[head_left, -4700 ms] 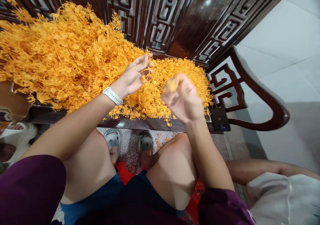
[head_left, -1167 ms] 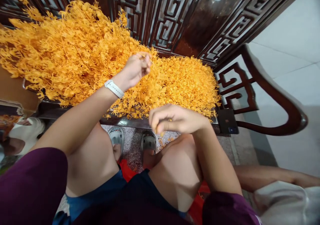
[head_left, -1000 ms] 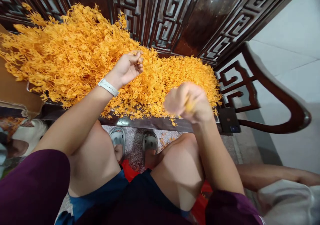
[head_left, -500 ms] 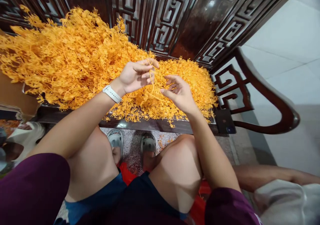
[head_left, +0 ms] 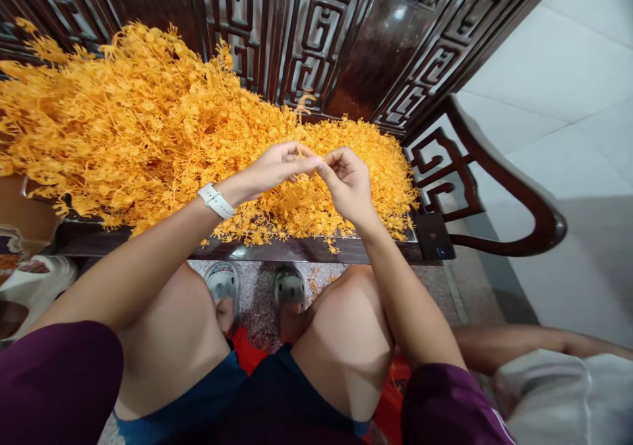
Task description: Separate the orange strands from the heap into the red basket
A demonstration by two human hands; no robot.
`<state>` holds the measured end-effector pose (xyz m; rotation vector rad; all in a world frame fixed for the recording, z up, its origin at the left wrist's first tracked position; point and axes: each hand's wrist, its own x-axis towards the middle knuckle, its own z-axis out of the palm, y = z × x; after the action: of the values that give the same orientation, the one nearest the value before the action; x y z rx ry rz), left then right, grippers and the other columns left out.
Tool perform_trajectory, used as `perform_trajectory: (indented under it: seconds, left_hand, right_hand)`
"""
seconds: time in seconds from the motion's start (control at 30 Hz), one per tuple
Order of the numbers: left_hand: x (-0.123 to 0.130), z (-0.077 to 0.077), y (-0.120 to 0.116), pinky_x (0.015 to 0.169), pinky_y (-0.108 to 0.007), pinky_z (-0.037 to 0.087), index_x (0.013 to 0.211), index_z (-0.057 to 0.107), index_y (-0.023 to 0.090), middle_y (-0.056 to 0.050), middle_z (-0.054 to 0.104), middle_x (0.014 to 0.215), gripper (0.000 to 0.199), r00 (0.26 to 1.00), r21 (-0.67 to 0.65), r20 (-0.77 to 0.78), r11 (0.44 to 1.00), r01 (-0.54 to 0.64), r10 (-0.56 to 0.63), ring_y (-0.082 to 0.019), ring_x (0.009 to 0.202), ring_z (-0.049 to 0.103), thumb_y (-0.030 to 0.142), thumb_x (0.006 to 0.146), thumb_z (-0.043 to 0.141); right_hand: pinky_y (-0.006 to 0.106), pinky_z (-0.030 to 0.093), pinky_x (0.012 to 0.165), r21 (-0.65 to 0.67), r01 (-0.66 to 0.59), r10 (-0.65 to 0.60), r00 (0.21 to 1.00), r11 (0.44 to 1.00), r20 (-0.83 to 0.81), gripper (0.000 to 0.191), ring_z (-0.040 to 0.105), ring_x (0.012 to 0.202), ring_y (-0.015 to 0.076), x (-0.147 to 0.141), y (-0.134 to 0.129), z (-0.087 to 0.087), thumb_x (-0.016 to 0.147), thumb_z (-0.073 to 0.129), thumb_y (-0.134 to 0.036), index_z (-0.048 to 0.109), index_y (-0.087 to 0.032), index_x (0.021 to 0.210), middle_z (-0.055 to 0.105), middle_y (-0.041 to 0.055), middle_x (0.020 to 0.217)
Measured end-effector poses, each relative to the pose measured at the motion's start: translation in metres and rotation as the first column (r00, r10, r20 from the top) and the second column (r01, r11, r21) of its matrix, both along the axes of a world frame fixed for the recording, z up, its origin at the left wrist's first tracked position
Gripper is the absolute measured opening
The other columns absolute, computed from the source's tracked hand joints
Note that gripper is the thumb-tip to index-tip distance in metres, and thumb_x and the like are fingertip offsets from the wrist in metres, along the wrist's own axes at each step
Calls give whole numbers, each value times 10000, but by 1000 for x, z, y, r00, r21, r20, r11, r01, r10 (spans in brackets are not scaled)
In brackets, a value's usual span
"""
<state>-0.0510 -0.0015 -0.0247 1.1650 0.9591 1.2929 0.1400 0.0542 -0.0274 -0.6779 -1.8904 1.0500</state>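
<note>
A thin orange plastic sprig with a curled, forked top rises from the fingers of my left hand, which is closed around its stem. My right hand is pinched, its thumb and forefinger meeting the left fingertips at the sprig's lower part. What lies between the right fingertips is too small and covered to make out. Both hands hover over a big heap of similar orange sprigs. To the right, a lower pile of small orange pieces is partly behind my right hand.
The heaps lie on a dark carved wooden bench with a lattice back and a curved armrest. A black phone rests at the bench's right end. Another person's leg is at the right. Red plastic lies on the floor below me.
My hands were apart, the left raised with the sprig and the right open. Now they have come together, and the right fingers have closed to a pinch. The view has shifted slightly right.
</note>
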Motion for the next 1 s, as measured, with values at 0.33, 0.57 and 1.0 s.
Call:
perform_trajectory:
  seconds: [0.33,0.57,1.0]
  left_hand:
    - [7,4,3,683,-221,553,732,555,168,9,603,757,148,981,-93,164,992,-86,100,-72,652,613,93,818,649]
    - [-6,-4,18,563,-214,471,757,525,220,38,524,589,139,906,-280,291,933,-227,308,-92,531,522,117,843,559]
    - [-30,-5,11,546,-269,496,883,658,212,-75,750,828,231,953,-213,-16,930,-298,302,-106,575,629,415,909,764]
  right_hand:
    - [309,446,665,-475,-361,245,925,802,-290,371,487,674,129,1,-16,18,859,869,-520,644,-230,910,555,-13,786]
    - [297,442,759,-274,-751,731,655,601,-192,327,555,825,136,13,-22,37,897,861,-426,709,-158,787,620,38,900]
    - [294,495,597,-721,-30,-191,956,692,-224,333,517,650,123,14,14,10,733,861,-376,579,-241,847,659,13,853]
